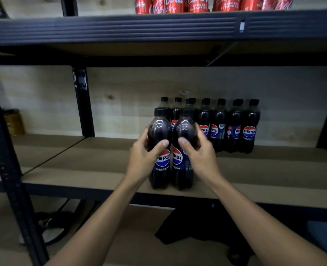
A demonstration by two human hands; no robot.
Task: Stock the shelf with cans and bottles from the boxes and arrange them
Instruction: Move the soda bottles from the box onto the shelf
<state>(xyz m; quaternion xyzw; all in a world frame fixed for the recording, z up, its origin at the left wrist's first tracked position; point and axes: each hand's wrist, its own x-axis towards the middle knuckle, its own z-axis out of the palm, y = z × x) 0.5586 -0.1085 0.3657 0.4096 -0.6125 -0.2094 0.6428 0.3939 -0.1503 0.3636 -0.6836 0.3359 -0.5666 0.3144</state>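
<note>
Right now 2 dark plastic Pepsi bottles with black caps stand upright and side by side near the front edge of the brown board shelf (254, 169): the left-hand Pepsi bottle (159, 166) and the right-hand Pepsi bottle (182, 166). They look to be touching each other, and both appear to rest on the board, though I cannot tell how much weight the hands are taking.

Risk first. The pair sits close to the shelf lip, so if either is released while tilted, or nudged toward the person, it could tip off the front. Pushing them back too fast could knock them into the row of Pepsi bottles at the back wall (226, 129), which stand packed close together and would likely topple as a group. A grip high on the rounded shoulder, above the label, gives little control over the base, so a bottle could pivot or slide on the smooth board.

The left hand (145, 156) wraps the upper body of the left-hand bottle, thumb across the front and fingers curled round the far side. The right hand (199, 154) holds the right-hand bottle the same way, mirrored, thumb on the front. Neither hand is spread; both are closed round their bottles.

Farther out, red Coca-Cola cans (212, 4) line the black metal upper shelf (120, 27), and a yellow tin (14, 121) stands in the neighbouring bay at left.
</note>
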